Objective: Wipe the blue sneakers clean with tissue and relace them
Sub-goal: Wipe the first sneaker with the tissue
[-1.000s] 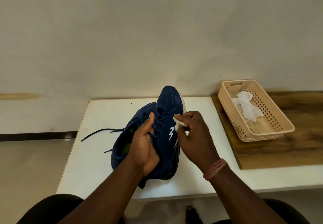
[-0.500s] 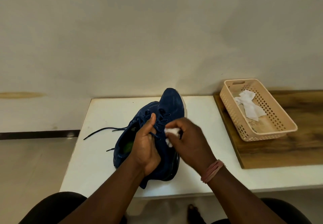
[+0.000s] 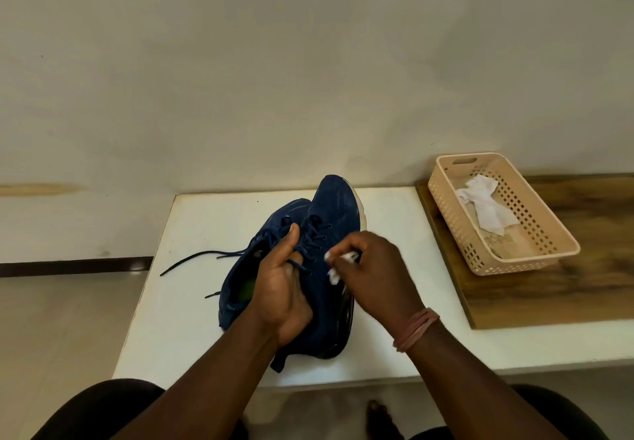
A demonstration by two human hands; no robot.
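Sneakers in left hand, tissue pinched in right hand, basket nearby.

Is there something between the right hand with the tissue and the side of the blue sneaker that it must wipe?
Nothing visible stands in the way. The right hand pinches the tissue directly against the side of the blue sneaker. The left hand grips the same sneaker at the laces, on its other side, clear of the wiped area.
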